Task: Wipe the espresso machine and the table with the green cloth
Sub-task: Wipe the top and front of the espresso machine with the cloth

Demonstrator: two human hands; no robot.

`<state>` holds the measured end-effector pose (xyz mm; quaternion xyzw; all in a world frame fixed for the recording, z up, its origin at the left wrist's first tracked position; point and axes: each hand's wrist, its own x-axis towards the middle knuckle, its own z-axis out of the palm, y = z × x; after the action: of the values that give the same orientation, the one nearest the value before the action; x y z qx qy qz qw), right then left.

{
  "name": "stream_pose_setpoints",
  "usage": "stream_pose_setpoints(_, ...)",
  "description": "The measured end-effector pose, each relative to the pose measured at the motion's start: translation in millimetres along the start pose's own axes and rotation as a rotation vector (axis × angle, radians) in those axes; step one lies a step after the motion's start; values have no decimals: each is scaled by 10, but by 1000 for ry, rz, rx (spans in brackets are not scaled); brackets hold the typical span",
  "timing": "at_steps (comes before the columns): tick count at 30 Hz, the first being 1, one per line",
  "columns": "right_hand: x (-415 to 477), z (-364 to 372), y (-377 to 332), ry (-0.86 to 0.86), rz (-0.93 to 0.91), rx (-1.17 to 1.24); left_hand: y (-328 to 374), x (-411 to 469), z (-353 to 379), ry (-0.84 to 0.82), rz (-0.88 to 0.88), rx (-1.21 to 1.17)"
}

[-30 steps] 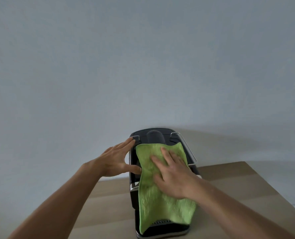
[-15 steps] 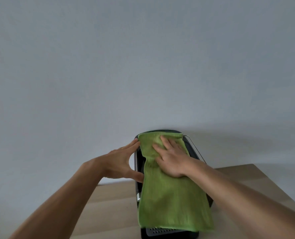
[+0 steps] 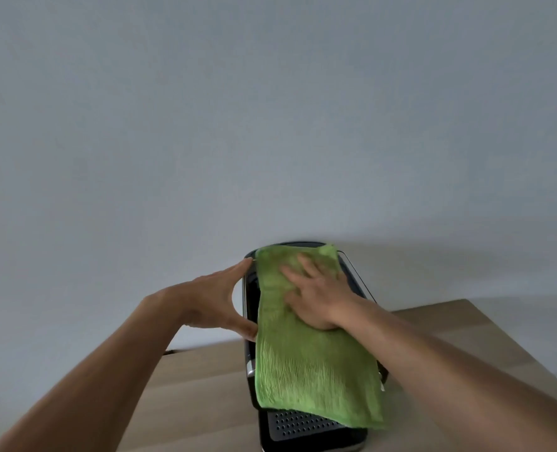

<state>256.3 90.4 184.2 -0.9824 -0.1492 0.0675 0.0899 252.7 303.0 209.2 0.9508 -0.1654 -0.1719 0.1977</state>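
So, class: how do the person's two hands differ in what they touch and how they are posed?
The right hand lies flat, palm down, on the green cloth; the left hand touches no cloth, cupping the black espresso machine's left side. Both rest on the machine with fingers extended.

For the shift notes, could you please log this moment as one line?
right hand flat on green cloth | cloth draped over espresso machine top | left hand braces machine's side | table unwiped

I stood in what looked like a plain home coffee corner: a black espresso machine sat on a light wooden counter against a bare grey-white wall.
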Motion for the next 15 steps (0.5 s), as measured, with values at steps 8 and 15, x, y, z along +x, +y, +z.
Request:
stream_pose_setpoints(8,-19,-18,-30,20,298,99,-12,-19,35,-24,20,-93)
stream_pose_setpoints(15,23,-63,-258,-17,-211,-108,-48,-1,-2,-67,-21,-115)
